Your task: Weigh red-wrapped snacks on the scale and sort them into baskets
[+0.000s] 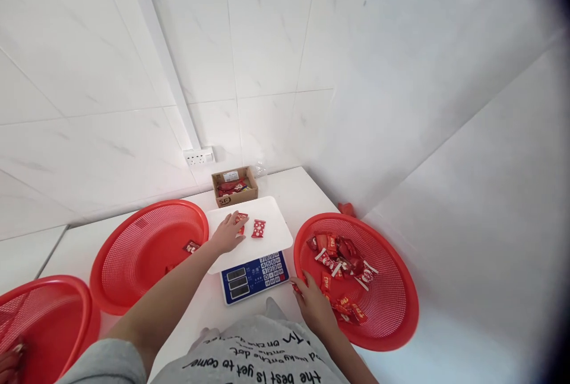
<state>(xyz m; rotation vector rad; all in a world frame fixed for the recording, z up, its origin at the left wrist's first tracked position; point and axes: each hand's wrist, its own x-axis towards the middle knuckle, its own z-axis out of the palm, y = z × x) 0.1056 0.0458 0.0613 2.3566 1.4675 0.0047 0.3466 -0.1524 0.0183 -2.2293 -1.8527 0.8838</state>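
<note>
1. 2 red packets show on the white tray (267, 251) of 1 scale (255, 279): a dotted packet (258, 228) and, partly under the left hand (228, 234), a second packet (241, 218).
2. That hand's fingers are slightly parted; whether they pinch the packet, I cannot tell.
3. 3 red baskets: right basket (394, 313), middle basket (145, 259), left basket (53, 336). Behind the tray stands 1 carton (238, 196) (red wrappers inside).
4. The left forearm (164, 298) blocks part of the middle basket.
5. The right hand (316, 304) curls at the right basket's rim; its grip is unclear.
6. The heaped packets (350, 253) there overlap too much to count; the frame cuts off the left basket.
</note>
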